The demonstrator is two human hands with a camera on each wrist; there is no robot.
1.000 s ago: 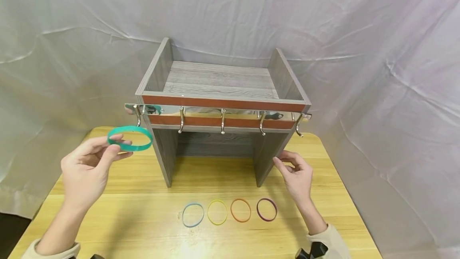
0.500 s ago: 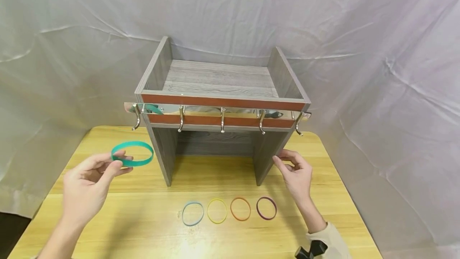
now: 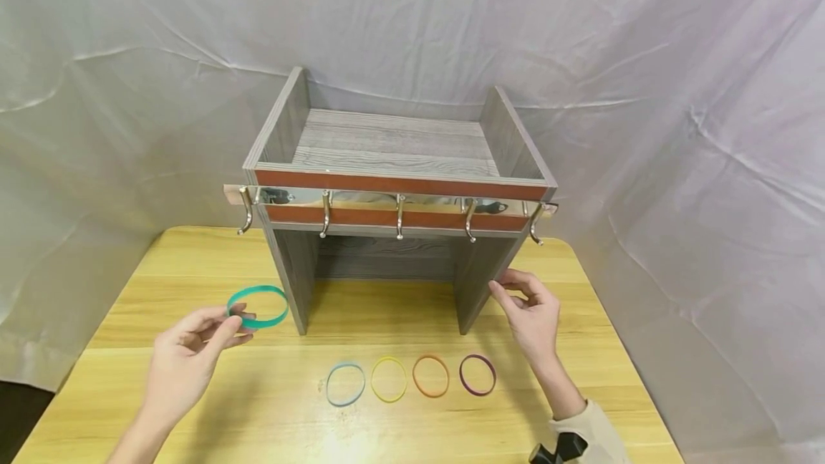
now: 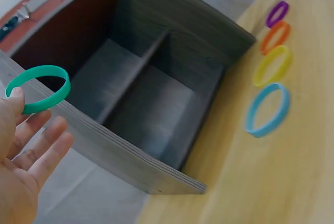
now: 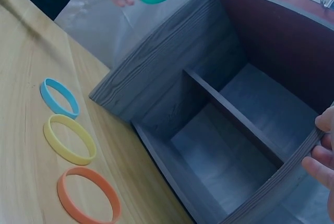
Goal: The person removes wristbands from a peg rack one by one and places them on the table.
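Note:
A green wristband [image 3: 266, 324] is pinched between the thumb and fingers of my left hand [image 3: 183, 367], held above the table left of a grey wooden rack [image 3: 393, 138]. In the left wrist view the other fingers spread loosely below the wristband [image 4: 52, 102]. My right hand [image 3: 536, 313] grips the front edge of the rack's right side panel, thumb on one face and fingers on the other. Metal hooks [image 3: 400, 219] line the rack's front strip, with nothing hanging on them. The leftmost hook [image 3: 246, 212] is above and beyond the green wristband.
On the wooden table [image 3: 258, 421], in front of the rack, lie a blue wristband [image 3: 345, 364], a yellow one [image 3: 389, 359], an orange one [image 3: 430, 356] and a purple one [image 3: 478, 356] in a row. Grey cloth [image 3: 412, 20] hangs behind and at the sides.
My left hand has come down and to the right with the green wristband, away from the leftmost hook's height. The right hand stays on the rack's side panel.

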